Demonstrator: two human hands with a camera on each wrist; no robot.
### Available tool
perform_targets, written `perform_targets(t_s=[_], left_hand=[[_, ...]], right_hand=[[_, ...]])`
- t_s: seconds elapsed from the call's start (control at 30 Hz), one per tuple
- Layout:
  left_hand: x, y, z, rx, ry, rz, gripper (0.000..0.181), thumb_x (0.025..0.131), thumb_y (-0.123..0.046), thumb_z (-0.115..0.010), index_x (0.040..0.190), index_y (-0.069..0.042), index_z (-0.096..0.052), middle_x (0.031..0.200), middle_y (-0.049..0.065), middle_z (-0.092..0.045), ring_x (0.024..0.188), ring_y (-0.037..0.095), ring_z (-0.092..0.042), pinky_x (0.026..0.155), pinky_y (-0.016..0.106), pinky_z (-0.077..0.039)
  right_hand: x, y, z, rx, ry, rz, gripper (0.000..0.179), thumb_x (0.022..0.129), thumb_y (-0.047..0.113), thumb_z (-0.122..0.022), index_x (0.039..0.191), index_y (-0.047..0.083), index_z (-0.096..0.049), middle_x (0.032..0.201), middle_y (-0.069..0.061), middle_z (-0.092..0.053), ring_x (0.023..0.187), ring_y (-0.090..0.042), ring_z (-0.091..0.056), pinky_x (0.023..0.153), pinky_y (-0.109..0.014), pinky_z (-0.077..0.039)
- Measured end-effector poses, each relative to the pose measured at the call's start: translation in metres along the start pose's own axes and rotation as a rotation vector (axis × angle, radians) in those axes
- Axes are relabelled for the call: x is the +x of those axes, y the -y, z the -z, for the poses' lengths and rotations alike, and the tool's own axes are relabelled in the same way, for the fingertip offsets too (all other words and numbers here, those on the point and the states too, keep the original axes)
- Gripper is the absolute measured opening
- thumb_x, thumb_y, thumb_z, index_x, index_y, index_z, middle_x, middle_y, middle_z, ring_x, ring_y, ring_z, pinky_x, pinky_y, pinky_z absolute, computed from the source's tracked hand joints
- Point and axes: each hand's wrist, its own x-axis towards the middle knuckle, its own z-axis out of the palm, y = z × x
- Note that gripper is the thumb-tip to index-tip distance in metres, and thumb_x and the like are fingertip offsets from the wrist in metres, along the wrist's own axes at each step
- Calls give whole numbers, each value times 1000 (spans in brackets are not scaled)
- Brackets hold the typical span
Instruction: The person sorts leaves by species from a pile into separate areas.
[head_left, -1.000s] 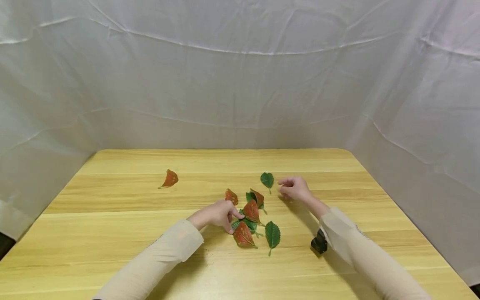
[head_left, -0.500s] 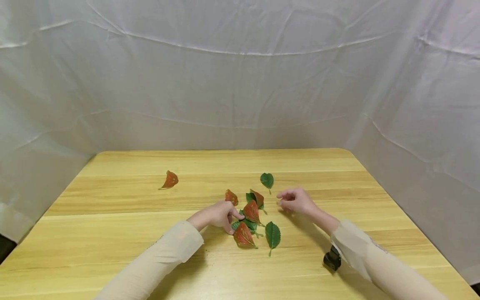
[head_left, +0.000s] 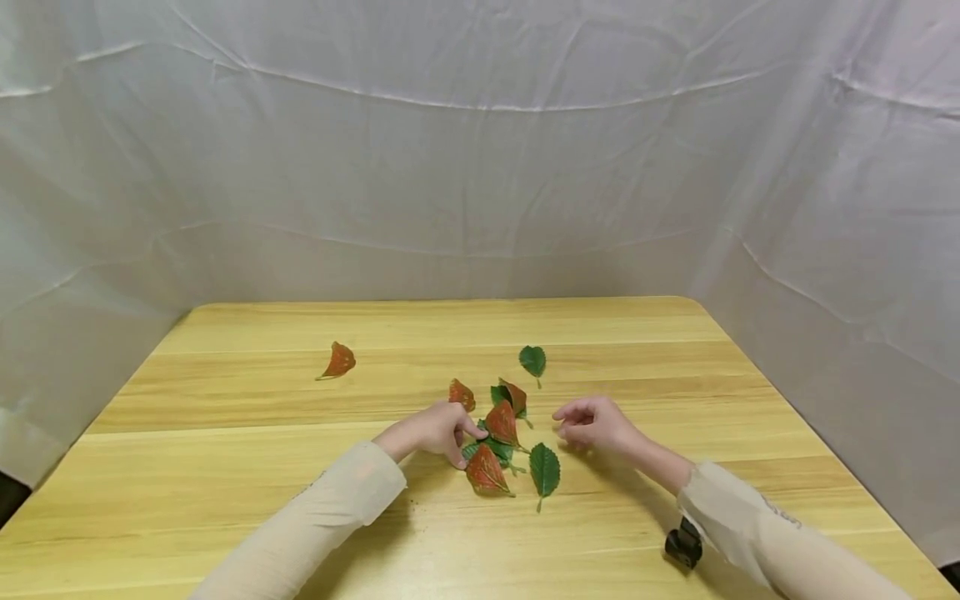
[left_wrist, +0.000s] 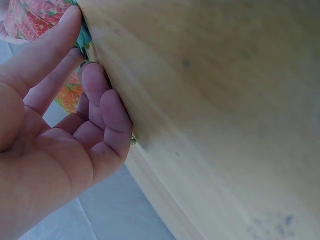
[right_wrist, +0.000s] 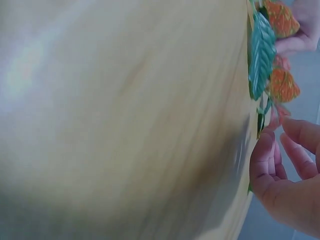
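In the head view, my left hand (head_left: 435, 431) rests at the left side of a loose cluster of artificial leaves. Its thumb and index finger stand apart, their tips touching green leaves (head_left: 497, 451) partly covered by a red leaf (head_left: 502, 422). Another red leaf (head_left: 487, 472) lies just in front of the thumb. My right hand (head_left: 602, 427) hovers over the table right of the cluster, fingers loosely bent and holding nothing. Nearest to it is a single green leaf (head_left: 544, 471). The left wrist view shows the lower fingers curled against the wooden surface.
A green leaf (head_left: 532, 360) lies behind the cluster, and a red leaf (head_left: 341, 360) is alone at the back left. One more red leaf (head_left: 462, 394) sits behind the left hand. White sheeting (head_left: 465, 192) surrounds the wooden table (head_left: 225, 483).
My right hand has drawn back toward the front of the table, away from the rear green leaf. The left hand and the leaves have stayed in place.
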Motion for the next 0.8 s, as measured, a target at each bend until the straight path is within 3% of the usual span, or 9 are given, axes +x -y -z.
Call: perform_targets(t_s=[0.3,0.8], left_hand=[[1,1,0,3,5,1,44,67,4,-74,109,-2,-63,39,-3,-36,38,7,-22,41,19,-28],[0,0,2,10,14,-10,45,68,4,-74,110,-1,-62,40,-4,-34,38,7,-22,42,19,-28]], right_hand=[[-6,0,-9,5,94,46,27,74,-2,-67,97,-14,-60,77,-8,-60,62,-17,-55,53,-31,-50],[-5,-2,-16,-97,142,95,23,72,0,-71,92,-9,-66,70,-3,-58,55,-9,-50,46,-25,-45]])
